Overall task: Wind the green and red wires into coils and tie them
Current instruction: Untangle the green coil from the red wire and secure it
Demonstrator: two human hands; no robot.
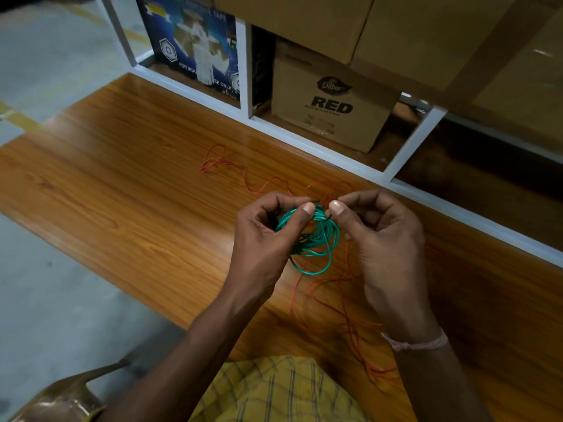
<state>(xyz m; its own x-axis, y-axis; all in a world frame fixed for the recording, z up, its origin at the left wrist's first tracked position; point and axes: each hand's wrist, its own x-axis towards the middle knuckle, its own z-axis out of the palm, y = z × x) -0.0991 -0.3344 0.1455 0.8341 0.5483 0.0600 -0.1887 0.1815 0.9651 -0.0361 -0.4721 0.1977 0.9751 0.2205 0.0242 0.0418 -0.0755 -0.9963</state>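
Both hands pinch a green wire coil (pixel 316 236) above the wooden surface (pixel 137 184); left hand (pixel 271 236) and right hand (pixel 380 236) grip its top; loose red wire (pixel 249 184) sprawls across the surface beneath

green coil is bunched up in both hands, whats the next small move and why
Probably twist the dark tie shut around the coiled green wire. The left hand and right hand each pinch something dark and thin at the coil's top, while the thin red wire lies loose on the wooden table.
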